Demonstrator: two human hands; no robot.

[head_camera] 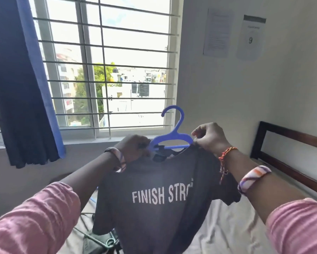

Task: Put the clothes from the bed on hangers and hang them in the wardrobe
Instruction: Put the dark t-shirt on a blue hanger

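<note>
Head view: pale bed (227, 230) beneath barred window (106, 66), blue curtain (24, 85).

We see a dark grey T-shirt (154, 195) held up in the air in front of the window, its front facing us with white capital letters reading "FINISH STRO", the rest lost in a fold. Its lower part hangs loosely down over the bed (227, 226), which wears a pale, creased sheet. A blue plastic hanger (172, 138) sits in the neckline, hook upright and curling to the left, its crossbar showing just above the collar. We can make out more dark clothing and a thin wire hanger (106, 241) lying on the bed below the shirt.
</note>
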